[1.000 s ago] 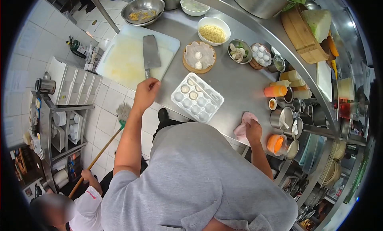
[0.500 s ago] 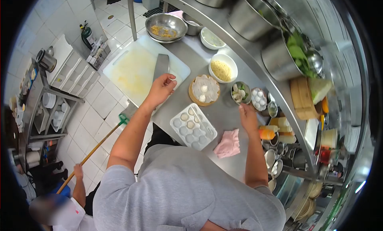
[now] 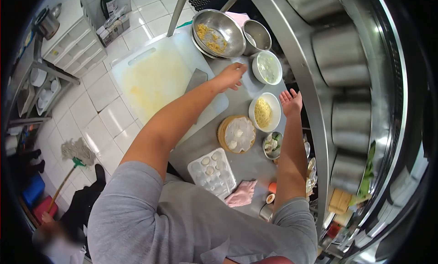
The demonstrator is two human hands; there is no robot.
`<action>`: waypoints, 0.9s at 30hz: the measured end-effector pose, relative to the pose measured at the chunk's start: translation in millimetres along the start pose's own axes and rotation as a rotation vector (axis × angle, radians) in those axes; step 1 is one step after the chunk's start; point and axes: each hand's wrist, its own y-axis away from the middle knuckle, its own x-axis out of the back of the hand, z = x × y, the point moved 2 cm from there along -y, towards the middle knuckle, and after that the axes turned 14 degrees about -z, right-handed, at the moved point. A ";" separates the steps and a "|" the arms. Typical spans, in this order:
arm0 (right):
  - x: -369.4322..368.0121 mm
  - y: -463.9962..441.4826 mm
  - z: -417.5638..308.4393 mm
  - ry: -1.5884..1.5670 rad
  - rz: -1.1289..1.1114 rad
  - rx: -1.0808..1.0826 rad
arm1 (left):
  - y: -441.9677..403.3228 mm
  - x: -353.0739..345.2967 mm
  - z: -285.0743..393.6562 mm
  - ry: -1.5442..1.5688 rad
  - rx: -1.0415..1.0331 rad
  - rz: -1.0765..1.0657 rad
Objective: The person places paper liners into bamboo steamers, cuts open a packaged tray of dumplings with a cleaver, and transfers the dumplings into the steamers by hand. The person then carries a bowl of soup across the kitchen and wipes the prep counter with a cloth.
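Observation:
My left hand is held over the table with nothing in it, fingers apart, close to a white bowl of pale liquid with green bits. Beyond the rim of a white bowl of yellow noodles is my right hand, empty, its fingers spread. A cleaver lies on the cutting board, partly behind my left forearm. The round bamboo steamer holds pale dumplings on a liner. By my right forearm stands a small metal bowl with greens and pale pieces.
A molded plastic tray with a few round pale pieces and a pink cloth lie near my body. A metal colander and a metal pot stand at the far end. A metal shelf with pots overhangs the right; someone mops at left.
Both hands have moved toward the table's far end: my left from beside the cleaver toward the liquid bowl, my right from the small metal bowl to past the noodles. The view has shifted.

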 end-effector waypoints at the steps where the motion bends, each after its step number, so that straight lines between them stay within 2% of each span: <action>1: -17.1 -6.7 -6.4 -0.034 0.118 -0.007 | -19.3 -0.7 -2.9 0.042 0.011 -0.048; 2: -30.3 -14.0 -11.4 -0.065 0.235 -0.011 | -38.8 -1.3 -4.8 0.084 0.019 -0.097; 8: -38.9 -75.8 5.2 0.061 0.273 -0.135 | -128.6 1.9 -17.5 0.107 0.045 -0.106; 12: -45.4 -101.2 15.8 0.082 0.255 -0.153 | -169.8 1.3 -31.3 0.056 0.066 0.032; 14: -52.8 -101.8 13.5 0.681 -0.256 -0.181 | -180.5 0.7 -29.9 0.068 0.090 0.011; 15: -50.2 -94.9 13.0 1.407 -0.163 -0.141 | -185.2 -0.6 -28.9 0.055 0.094 -0.015; 16: -52.3 -92.1 21.0 1.403 -0.154 -0.152 | -189.7 -3.0 -30.6 0.041 0.095 -0.043; 18: -54.5 -100.7 26.5 0.082 0.034 -0.209 | -188.0 -5.0 -29.7 0.055 0.086 -0.060; 22: -46.9 -100.1 29.9 0.040 -0.006 -0.210 | -181.7 -6.1 -32.3 0.183 0.019 -0.070; 25: -68.4 -77.6 20.9 0.094 0.123 -0.166 | -166.9 -8.1 -33.2 0.216 -0.020 -0.130; 27: -77.7 -62.4 13.3 0.093 0.116 -0.119 | -153.3 -6.7 -32.5 0.226 -0.050 -0.167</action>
